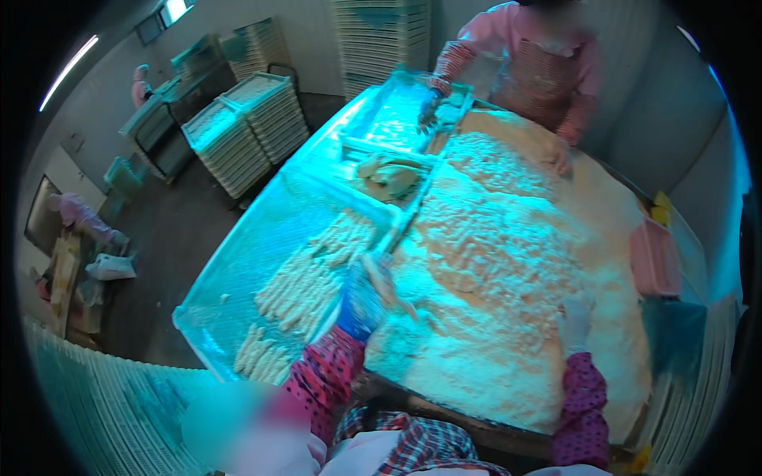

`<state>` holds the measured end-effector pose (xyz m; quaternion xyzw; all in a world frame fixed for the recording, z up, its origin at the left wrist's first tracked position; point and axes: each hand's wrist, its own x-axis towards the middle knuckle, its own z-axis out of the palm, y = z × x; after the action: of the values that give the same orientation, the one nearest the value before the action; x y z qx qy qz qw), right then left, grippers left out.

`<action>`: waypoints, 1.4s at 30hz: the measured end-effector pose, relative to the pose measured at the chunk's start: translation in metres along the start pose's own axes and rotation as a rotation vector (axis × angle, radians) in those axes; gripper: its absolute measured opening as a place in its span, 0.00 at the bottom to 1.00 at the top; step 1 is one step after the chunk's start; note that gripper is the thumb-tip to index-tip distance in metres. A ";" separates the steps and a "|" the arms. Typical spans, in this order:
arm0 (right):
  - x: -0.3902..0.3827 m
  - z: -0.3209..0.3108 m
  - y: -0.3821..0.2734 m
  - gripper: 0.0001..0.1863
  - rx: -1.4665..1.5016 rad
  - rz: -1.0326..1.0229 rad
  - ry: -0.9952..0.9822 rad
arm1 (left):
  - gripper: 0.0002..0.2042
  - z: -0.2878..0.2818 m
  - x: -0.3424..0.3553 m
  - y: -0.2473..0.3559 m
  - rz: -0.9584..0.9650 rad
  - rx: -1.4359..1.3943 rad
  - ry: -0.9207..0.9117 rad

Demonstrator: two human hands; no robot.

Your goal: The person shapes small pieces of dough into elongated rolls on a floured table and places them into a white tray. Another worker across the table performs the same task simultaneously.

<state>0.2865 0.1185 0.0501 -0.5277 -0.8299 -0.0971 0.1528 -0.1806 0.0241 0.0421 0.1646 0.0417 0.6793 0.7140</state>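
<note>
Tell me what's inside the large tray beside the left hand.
In the tray, pale strips lie in rows. The left hand and sleeve cover part of its right side; what lies beneath cannot be seen.

No legible text, label or number from where I'm standing, the white sack (111, 267) on the floor, stacked trays (232, 163) and pink bin (656, 258) all too small or blurred to read any marking.

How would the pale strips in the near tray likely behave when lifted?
The pale strips look long and thin, so they would probably sag if held by one end. Their rough, crumbly-looking surface might shed bits. Lying side by side in the tray, they seem unlikely to roll.
</note>
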 end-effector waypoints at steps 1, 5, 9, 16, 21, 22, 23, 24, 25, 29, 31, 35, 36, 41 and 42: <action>0.006 -0.008 -0.013 0.12 0.001 -0.052 0.030 | 0.19 -0.027 -0.010 0.050 0.131 0.188 0.038; 0.010 0.000 -0.009 0.13 0.057 -0.011 -0.063 | 0.22 -0.035 -0.032 0.157 0.619 0.971 0.960; 0.013 0.010 -0.008 0.14 0.148 0.097 -0.125 | 0.26 -0.136 -0.087 0.242 -0.097 1.673 0.879; -0.003 -0.016 0.009 0.12 0.796 0.576 0.069 | 0.24 -0.129 -0.047 0.232 -0.205 1.341 0.789; -0.050 -0.050 -0.083 0.15 0.626 -0.054 -0.362 | 0.19 -0.068 -0.030 0.160 0.115 1.359 0.386; -0.058 -0.058 -0.093 0.18 0.726 -0.112 -0.474 | 0.19 -0.046 -0.031 0.136 0.148 1.582 0.310; -0.051 -0.070 -0.098 0.24 0.767 -0.062 -0.669 | 0.21 -0.031 -0.034 0.112 0.096 1.729 0.187; -0.067 -0.059 -0.094 0.26 0.733 0.090 -0.557 | 0.23 -0.019 -0.029 0.084 0.052 1.868 0.042; -0.083 -0.043 -0.093 0.29 0.704 0.227 -0.436 | 0.26 -0.007 -0.020 0.054 0.019 2.016 -0.176; -0.096 -0.042 -0.162 0.24 0.430 -0.016 -0.372 | 0.32 -0.010 0.001 -0.046 -0.116 2.266 -0.638; -0.110 -0.036 -0.166 0.20 0.401 -0.035 -0.336 | 0.29 -0.022 0.000 -0.073 -0.095 2.391 -0.766; -0.114 -0.050 -0.148 0.14 0.652 0.440 -0.219 | 0.21 -0.025 -0.001 -0.095 0.019 2.399 -0.771; -0.107 -0.059 -0.147 0.13 0.745 0.593 -0.157 | 0.20 -0.024 -0.002 -0.098 0.073 2.368 -0.716; -0.121 -0.045 -0.129 0.18 0.432 0.030 -0.346 | 0.14 -0.006 -0.006 -0.127 -0.258 1.095 0.097; -0.121 -0.046 -0.129 0.17 0.470 0.088 -0.308 | 0.15 -0.004 -0.010 -0.129 -0.317 0.881 0.196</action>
<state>0.2249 -0.0535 0.0497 -0.5218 -0.8195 0.1859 0.1468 -0.0595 0.0116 -0.0006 0.3784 0.4175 0.4921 0.6636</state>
